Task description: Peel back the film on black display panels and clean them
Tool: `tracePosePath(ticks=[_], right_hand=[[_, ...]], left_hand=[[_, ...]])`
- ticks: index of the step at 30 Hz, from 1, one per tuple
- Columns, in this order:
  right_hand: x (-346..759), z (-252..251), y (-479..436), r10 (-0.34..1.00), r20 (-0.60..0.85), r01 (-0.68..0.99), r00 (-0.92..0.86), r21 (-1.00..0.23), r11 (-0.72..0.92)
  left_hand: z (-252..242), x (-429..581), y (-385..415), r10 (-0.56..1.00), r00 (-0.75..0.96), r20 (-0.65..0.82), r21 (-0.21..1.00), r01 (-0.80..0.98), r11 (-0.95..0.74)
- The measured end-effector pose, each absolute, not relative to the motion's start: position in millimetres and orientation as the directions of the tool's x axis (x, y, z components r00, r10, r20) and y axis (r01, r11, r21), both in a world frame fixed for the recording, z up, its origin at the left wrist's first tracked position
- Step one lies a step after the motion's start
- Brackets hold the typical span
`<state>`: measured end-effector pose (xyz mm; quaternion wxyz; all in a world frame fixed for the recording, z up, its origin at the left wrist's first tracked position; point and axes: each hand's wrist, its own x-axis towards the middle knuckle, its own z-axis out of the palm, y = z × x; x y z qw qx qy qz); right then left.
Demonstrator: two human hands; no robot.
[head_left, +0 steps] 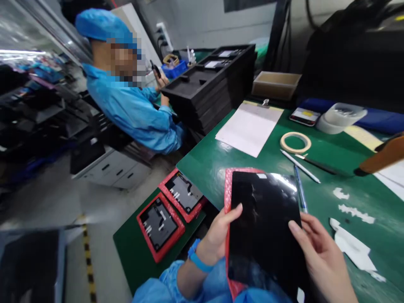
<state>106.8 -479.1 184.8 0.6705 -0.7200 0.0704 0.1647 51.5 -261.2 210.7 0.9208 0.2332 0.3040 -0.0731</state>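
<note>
A glossy black screen panel (265, 227) is tilted up in front of me over the near edge of the bench, with small white tabs at its top and bottom. Pink-red bubble wrap (227, 189) shows behind its left and top edges. My left hand (221, 229) grips the panel's left side, thumb on the black face; its other fingers are hidden behind. On the right edge, my right hand (318, 248) holds the panel with the thumb on the front and fingers curled behind. A blue pen (300, 189) lies just past the right edge.
The green bench (202, 155) bears a clipboard with paper (251, 128), a tape roll (296, 143), a white pen (299, 166), tweezers and torn white scraps (353, 248). Lower left, two panels on red wrap (159, 225) lie on a green surface. A co-worker (132, 109) sits beside stacked black trays (208, 84).
</note>
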Motion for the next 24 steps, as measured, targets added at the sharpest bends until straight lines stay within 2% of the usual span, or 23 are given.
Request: tracePosePath(ticks=[3,6,10,15,18,24], right_hand=[[106,187,-484,-0.047,-0.219,-0.224,0.975,-0.944,-0.244],[101,192,-492,-0.096,-0.095,-0.126,0.991,-0.911,-0.393],[93,200,-497,0.012,0.056,0.054,0.998,-0.846,-0.531],[80,198,-501,0.200,0.218,0.294,0.955,-0.778,-0.555],[75,189,-505,0.263,0.220,0.334,0.939,-0.766,-0.550],[74,187,-501,0.256,0.269,0.368,0.928,-0.763,-0.532]], left_hand=[[202,59,-247,0.002,0.763,-0.647,0.310,0.260,0.914],[196,66,-238,-0.014,0.733,-0.680,0.243,0.243,0.939],[194,71,-234,-0.004,0.714,-0.700,0.194,0.195,0.961],[197,74,-239,0.036,0.676,-0.736,0.172,0.135,0.976],[204,78,-244,0.076,0.648,-0.758,0.184,0.100,0.978],[217,84,-254,0.134,0.585,-0.800,0.201,0.051,0.978]])
